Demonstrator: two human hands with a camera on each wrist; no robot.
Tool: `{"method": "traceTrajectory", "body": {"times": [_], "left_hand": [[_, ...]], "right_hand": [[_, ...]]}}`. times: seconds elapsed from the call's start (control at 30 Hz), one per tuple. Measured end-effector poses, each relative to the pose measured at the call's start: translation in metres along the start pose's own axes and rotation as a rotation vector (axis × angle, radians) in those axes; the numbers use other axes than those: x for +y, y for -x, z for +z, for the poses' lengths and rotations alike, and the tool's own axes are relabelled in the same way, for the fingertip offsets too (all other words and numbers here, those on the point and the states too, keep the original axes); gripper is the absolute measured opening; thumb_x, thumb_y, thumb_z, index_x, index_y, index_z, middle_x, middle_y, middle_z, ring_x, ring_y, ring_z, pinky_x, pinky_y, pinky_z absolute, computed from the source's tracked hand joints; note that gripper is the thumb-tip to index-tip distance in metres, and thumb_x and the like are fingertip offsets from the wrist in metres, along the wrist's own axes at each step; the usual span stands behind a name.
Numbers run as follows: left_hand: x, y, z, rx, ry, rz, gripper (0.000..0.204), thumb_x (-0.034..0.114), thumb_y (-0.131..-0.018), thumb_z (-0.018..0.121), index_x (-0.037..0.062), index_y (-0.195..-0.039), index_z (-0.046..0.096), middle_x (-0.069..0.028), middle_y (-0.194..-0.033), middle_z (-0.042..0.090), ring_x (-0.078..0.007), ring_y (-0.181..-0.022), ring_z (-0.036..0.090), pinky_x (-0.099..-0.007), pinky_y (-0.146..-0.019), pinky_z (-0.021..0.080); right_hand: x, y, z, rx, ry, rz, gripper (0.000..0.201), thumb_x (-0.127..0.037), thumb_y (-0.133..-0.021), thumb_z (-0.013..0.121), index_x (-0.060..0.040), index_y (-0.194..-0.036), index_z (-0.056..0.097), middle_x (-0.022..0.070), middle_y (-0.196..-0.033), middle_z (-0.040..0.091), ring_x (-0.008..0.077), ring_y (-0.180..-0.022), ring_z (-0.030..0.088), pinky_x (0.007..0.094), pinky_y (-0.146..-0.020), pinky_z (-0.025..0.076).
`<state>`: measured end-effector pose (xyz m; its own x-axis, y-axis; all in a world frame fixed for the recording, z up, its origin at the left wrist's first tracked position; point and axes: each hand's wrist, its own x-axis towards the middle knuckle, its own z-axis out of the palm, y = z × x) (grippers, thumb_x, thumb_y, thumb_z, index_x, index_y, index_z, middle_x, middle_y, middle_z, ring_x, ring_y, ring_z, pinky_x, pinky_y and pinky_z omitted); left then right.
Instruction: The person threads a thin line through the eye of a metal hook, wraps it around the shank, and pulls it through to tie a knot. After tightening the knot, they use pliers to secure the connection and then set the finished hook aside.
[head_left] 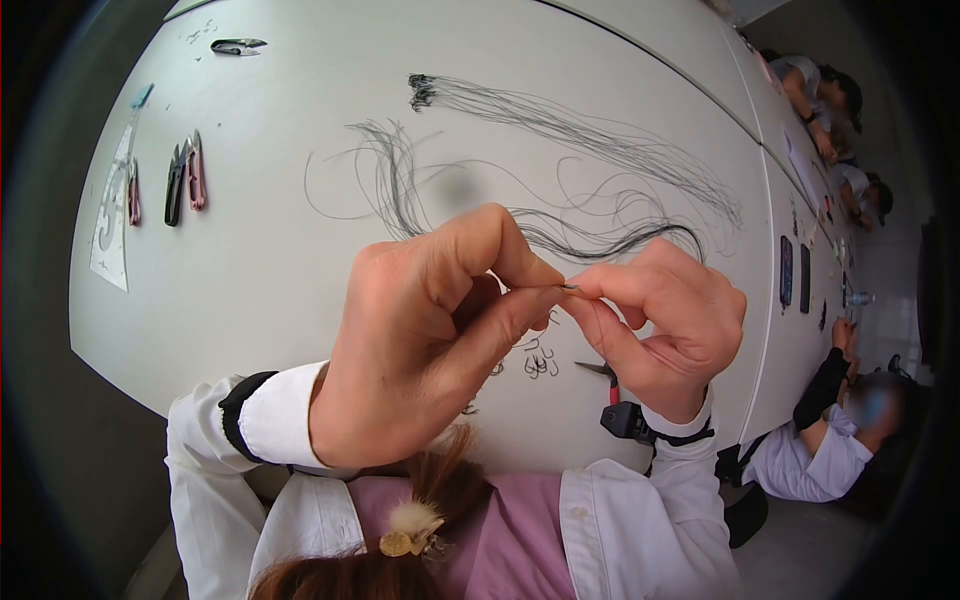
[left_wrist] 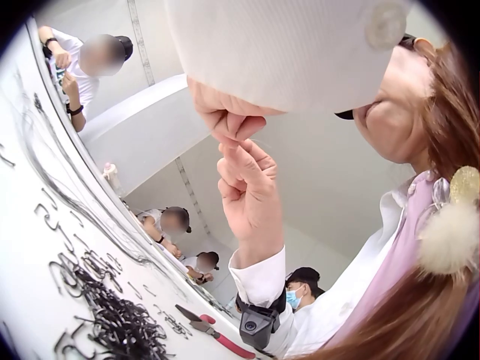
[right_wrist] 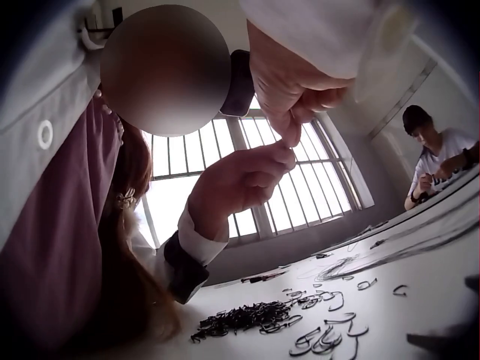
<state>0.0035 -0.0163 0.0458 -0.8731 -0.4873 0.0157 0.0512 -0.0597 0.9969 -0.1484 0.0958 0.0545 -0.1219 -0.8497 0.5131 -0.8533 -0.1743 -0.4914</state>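
Note:
My left hand (head_left: 425, 325) and my right hand (head_left: 665, 320) meet fingertip to fingertip above the table. Between them is a tiny dark piece (head_left: 570, 287), pinched by thumb and index finger on each side; its shape is mostly hidden. In the left wrist view, the left hand (left_wrist: 229, 112) is partly behind its white sleeve, touching the right hand (left_wrist: 251, 187). The right wrist view has the right hand (right_wrist: 296, 86) above the left hand (right_wrist: 240, 184). Small black hooks (head_left: 540, 362) lie below, heaped in a pile (left_wrist: 124, 322).
Bundled dark lines (head_left: 580, 125) and looser strands (head_left: 395, 185) cross the table (head_left: 270, 270). Red-handled pliers (left_wrist: 217, 334) lie near the right wrist. Snips (head_left: 238, 46), more cutters (head_left: 174, 185) and a clear ruler (head_left: 110, 225) are at left. Several people sit at right.

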Motion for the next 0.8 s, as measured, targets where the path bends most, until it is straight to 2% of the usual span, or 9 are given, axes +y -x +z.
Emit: {"method": "traceTrajectory", "body": {"times": [0.17,0.27,0.4,0.47,0.6,0.67,0.8], "left_hand": [[-0.001,-0.003,0.0,0.005,0.231,-0.089,0.01,0.004,-0.089,0.056,-0.0033,-0.083,0.051,-0.0073,-0.072,0.058,-0.0039,-0.052,0.044,-0.0175,-0.046,0.035],[-0.002,-0.005,-0.002,-0.011,0.276,-0.101,0.011,0.005,-0.089,0.056,-0.0034,-0.084,0.051,-0.0074,-0.072,0.058,-0.0049,-0.052,0.046,-0.018,-0.045,0.036],[0.001,-0.002,-0.005,-0.038,0.297,-0.146,0.009,0.003,-0.089,0.056,-0.0033,-0.084,0.051,-0.0077,-0.072,0.058,-0.0063,-0.052,0.049,-0.0184,-0.046,0.038],[0.0,0.0,-0.002,-0.026,0.275,-0.124,0.008,0.001,-0.088,0.055,-0.0037,-0.083,0.05,-0.008,-0.072,0.058,-0.0074,-0.052,0.052,-0.0189,-0.047,0.041],[0.001,0.001,0.0,0.019,0.118,-0.108,0.007,-0.003,-0.087,0.054,-0.0042,-0.082,0.05,-0.008,-0.07,0.058,-0.008,-0.052,0.054,-0.0194,-0.047,0.043],[-0.004,0.002,0.002,0.039,-0.064,0.088,0.007,-0.006,-0.086,0.053,-0.0044,-0.08,0.051,-0.0073,-0.067,0.058,-0.0082,-0.051,0.055,-0.0196,-0.046,0.044],[-0.008,-0.001,0.004,0.099,-0.182,0.218,0.008,-0.008,-0.084,0.054,-0.0037,-0.078,0.053,-0.0058,-0.064,0.058,-0.0085,-0.051,0.058,-0.0197,-0.045,0.044]], "right_hand": [[0.001,0.003,0.006,0.068,0.19,-0.19,0.023,0.002,-0.059,0.073,-0.0041,-0.079,0.065,0.0008,-0.059,0.048,0.0106,-0.044,0.047,0.0229,-0.036,0.035],[0.0,0.002,0.004,0.045,0.29,-0.249,0.025,0.001,-0.058,0.073,-0.0035,-0.08,0.064,0.0005,-0.06,0.046,0.0111,-0.045,0.046,0.0232,-0.037,0.035],[-0.002,0.006,0.006,0.062,0.319,-0.285,0.026,0.0,-0.055,0.071,-0.0022,-0.081,0.064,0.0008,-0.06,0.044,0.0108,-0.045,0.044,0.0227,-0.036,0.034],[-0.001,0.01,0.006,0.085,0.352,-0.358,0.03,0.0,-0.052,0.067,-0.0009,-0.081,0.066,0.0002,-0.06,0.04,0.0094,-0.045,0.041,0.0214,-0.034,0.031],[-0.019,0.013,0.002,0.012,0.481,-0.319,0.026,0.005,-0.057,0.072,-0.0019,-0.082,0.067,0.0007,-0.058,0.046,0.0117,-0.043,0.043,0.0235,-0.035,0.032],[-0.022,0.013,0.001,0.026,0.525,-0.375,0.026,0.004,-0.057,0.07,-0.0021,-0.083,0.068,-0.0003,-0.059,0.044,0.0103,-0.042,0.039,0.0228,-0.034,0.028],[-0.021,0.01,0.001,0.034,0.568,-0.398,0.027,0.003,-0.056,0.069,-0.0022,-0.083,0.068,-0.0006,-0.06,0.043,0.0094,-0.042,0.036,0.0225,-0.034,0.026]]}}
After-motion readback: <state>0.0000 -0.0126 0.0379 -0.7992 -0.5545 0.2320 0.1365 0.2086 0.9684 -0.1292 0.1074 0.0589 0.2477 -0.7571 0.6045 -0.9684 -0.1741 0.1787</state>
